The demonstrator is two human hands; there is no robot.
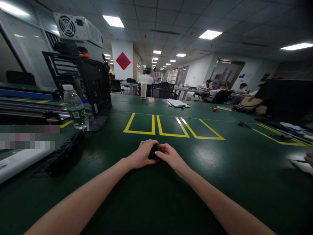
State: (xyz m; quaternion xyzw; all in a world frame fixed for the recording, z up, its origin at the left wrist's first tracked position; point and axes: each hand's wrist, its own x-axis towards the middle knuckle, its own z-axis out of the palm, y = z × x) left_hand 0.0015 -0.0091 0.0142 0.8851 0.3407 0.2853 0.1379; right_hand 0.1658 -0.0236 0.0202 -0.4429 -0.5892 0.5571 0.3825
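Observation:
A small black object (153,152) sits between my hands over the dark green table (156,195), its kind hard to make out. My left hand (144,153) is closed round its left side and top, the fingers curled over it. From the right, my right hand (170,155) pinches its other side with thumb and fingers. Part of the object is covered by the fingers. Just beyond the hands, frames of yellow tape (144,133) are stuck to the tabletop.
At left stand a water bottle (74,109), an open black computer case (95,83) with a power supply (78,31) on top, and a black item (66,156). A paper cup (143,90) and a clipboard (178,103) lie farther back. Another person's hand (310,158) shows at the right edge.

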